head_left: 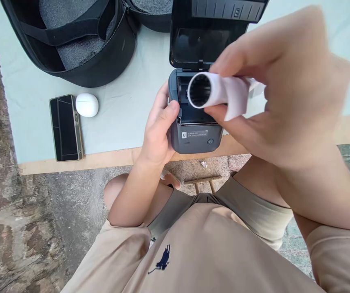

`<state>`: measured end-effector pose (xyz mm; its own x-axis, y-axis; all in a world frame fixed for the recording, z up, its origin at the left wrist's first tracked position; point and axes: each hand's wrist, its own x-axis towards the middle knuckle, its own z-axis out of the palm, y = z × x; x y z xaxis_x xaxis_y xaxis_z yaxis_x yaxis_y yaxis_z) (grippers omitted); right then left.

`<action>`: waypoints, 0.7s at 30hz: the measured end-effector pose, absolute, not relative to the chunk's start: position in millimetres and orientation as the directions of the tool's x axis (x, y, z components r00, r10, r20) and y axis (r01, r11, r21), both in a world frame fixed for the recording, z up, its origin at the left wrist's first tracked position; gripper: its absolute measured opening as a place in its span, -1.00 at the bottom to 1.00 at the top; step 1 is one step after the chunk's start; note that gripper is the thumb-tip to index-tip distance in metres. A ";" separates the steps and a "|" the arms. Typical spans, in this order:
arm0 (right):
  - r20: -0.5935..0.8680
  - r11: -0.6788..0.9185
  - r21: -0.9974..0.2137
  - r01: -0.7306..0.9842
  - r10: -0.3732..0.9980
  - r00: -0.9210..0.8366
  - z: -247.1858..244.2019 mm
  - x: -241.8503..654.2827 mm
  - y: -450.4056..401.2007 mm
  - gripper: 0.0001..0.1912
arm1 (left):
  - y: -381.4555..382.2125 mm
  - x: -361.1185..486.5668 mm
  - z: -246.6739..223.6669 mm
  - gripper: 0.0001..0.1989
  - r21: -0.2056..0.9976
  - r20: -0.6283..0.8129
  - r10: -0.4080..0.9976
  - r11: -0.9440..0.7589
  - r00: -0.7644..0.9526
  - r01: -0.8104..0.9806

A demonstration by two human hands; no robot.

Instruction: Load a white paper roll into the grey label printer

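Note:
My left hand (160, 129) is closed around the left side of a dark grey portable label printer (194, 140), its thumb at the edge of the paper bay. The printer's black lid (210, 42) stands open toward the far side. Between the thumb and fingers of my right hand (287, 89) is a white paper roll (219, 89), held above the open bay. The roll's hollow dark core faces left, and a loose end of paper hangs from it. Part of the bay is hidden behind the roll and my right hand.
An open black zippered case (101, 67) with grey foam and a strap lies at the far left, with another case part (156, 21) beside it. A phone (65, 128) and a white earbud case (87, 105) rest near the table's wooden front edge (110, 160).

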<state>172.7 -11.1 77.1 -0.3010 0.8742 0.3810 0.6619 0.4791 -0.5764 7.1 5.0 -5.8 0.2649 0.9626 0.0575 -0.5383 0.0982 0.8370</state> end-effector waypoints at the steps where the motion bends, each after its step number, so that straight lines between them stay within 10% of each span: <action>1: 0.384 0.489 -0.508 0.709 0.865 -0.322 78.5 169.0 -9.1 -0.86 | 4.0 7.2 -4.2 -0.65 0.846 0.028 0.966 0.114 0.257 -0.520; 10: 0.375 0.539 -0.195 0.820 0.813 -0.445 59.1 169.1 5.5 -0.81 | -1.1 7.4 7.0 -0.69 0.885 -0.025 0.964 0.143 0.263 -0.442; 21: 0.604 0.793 -0.330 0.512 0.594 -0.531 39.1 174.7 -12.3 -0.87 | 1.6 3.9 -5.6 -0.55 0.878 0.018 0.948 0.136 0.317 -0.459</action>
<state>174.7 -12.3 39.1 -0.5313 0.5940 0.6041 0.5122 0.7932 -0.3295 3.9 1.6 -5.6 0.3167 0.9484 0.0182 -0.4592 0.1365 0.8778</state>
